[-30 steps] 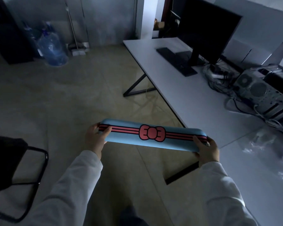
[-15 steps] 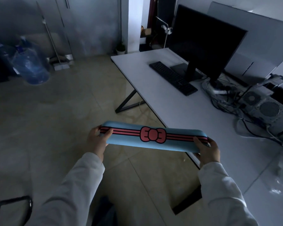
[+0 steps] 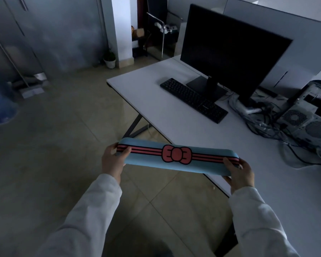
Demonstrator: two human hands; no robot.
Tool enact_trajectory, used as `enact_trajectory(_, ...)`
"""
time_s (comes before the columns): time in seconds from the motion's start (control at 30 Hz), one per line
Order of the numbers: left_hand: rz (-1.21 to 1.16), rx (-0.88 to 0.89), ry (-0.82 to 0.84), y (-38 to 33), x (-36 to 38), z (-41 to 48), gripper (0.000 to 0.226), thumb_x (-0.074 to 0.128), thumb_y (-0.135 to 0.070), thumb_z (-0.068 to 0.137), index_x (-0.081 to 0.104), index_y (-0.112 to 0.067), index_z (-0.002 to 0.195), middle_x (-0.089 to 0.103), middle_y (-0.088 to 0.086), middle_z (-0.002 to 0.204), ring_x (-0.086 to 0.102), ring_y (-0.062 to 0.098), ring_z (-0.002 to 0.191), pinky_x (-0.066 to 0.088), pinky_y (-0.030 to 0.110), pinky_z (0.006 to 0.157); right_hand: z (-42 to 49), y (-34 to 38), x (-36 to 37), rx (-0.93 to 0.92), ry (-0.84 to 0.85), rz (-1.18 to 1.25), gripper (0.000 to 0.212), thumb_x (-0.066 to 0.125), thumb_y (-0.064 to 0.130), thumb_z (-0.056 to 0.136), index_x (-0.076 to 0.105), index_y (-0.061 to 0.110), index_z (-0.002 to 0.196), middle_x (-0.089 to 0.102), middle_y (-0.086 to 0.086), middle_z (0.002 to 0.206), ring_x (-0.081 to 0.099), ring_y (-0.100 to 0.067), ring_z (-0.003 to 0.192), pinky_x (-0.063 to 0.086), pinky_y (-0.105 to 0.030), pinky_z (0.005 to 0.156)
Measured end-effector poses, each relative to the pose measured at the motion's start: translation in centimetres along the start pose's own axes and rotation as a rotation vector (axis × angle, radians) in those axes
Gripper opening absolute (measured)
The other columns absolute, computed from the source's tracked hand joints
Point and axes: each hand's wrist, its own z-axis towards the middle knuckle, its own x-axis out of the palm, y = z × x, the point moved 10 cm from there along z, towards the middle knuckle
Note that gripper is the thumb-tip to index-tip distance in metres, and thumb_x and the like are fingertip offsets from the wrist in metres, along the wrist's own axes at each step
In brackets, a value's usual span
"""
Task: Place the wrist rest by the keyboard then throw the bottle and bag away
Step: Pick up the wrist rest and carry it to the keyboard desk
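Note:
A long blue wrist rest [image 3: 152,161] with red stripes and a red bow is held level in the air by both ends. My left hand [image 3: 112,160] grips its left end and my right hand [image 3: 238,173] grips its right end. It hangs over the front edge of the white desk [image 3: 167,112], well short of the black keyboard [image 3: 193,99], which lies at an angle in front of the dark monitor [image 3: 230,52]. No bottle or bag shows in the view.
An open computer case [image 3: 309,123] and a tangle of cables [image 3: 258,115] fill the desk's right side. On the floor at the left are a blue water jug [image 3: 0,108], a mop [image 3: 26,84] and a small potted plant [image 3: 109,59].
The view has swung right and closer to the desk; the keyboard and monitor now look larger and nearer. The clear plastic at the desk's right edge has left the view. Both hands keep their grip.

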Motion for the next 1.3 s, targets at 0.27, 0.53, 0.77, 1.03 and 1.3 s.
enact_trajectory(0.27,0.015,-0.016,0.026,-2.6,3.9,9.0,0.044,0.067,-0.012,0.077,0.053,-0.006,0.118,0.058,0.013,0.109,0.057,0.028,0.101,0.049,0.039,0.088,6.1,0.9,7.0,0.047,-0.044,0.036,0.051,0.062,0.006,0.081,0.044,0.003,0.129,0.048,-0.014,0.12,0.049,-0.028,0.106,0.046,-0.041,0.085)
enact_trajectory(0.53,0.058,-0.017,0.026,-6.9,9.1,18.4,0.046,0.068,-0.01,0.076,0.053,-0.006,0.12,0.056,0.013,0.111,0.055,0.027,0.1,0.051,0.039,0.085,13.2,4.2,13.5,0.086,-0.051,0.065,0.052,0.062,0.007,0.081,0.043,0.004,0.129,0.046,-0.019,0.134,0.048,-0.027,0.104,0.046,-0.04,0.084)
enact_trajectory(0.77,0.151,-0.053,0.106,-7.3,13.5,24.4,0.046,0.069,-0.011,0.075,0.054,-0.005,0.119,0.059,0.017,0.109,0.058,0.031,0.098,0.051,0.045,0.09,15.9,3.5,14.7,0.149,-0.152,0.086,0.052,0.064,0.008,0.081,0.044,0.004,0.128,0.048,-0.02,0.134,0.049,-0.027,0.101,0.048,-0.043,0.086)
enact_trajectory(1.03,0.374,-0.045,0.354,-8.0,20.6,32.2,0.044,0.07,-0.016,0.075,0.054,-0.014,0.115,0.057,0.015,0.12,0.056,0.035,0.112,0.045,0.052,0.099,14.9,0.0,15.8,0.276,-0.388,0.185,0.045,0.063,0.004,0.081,0.048,-0.002,0.123,0.049,-0.013,0.107,0.049,-0.029,0.097,0.047,-0.043,0.085)
enact_trajectory(1.3,0.594,0.0,0.574,-7.3,27.5,37.8,0.047,0.071,-0.015,0.073,0.055,-0.008,0.117,0.06,0.022,0.121,0.058,0.038,0.11,0.047,0.049,0.096,12.7,-2.4,17.5,0.359,-0.638,0.233,0.041,0.063,0.005,0.08,0.052,-0.004,0.119,0.049,-0.014,0.103,0.048,-0.028,0.096,0.048,-0.046,0.087)
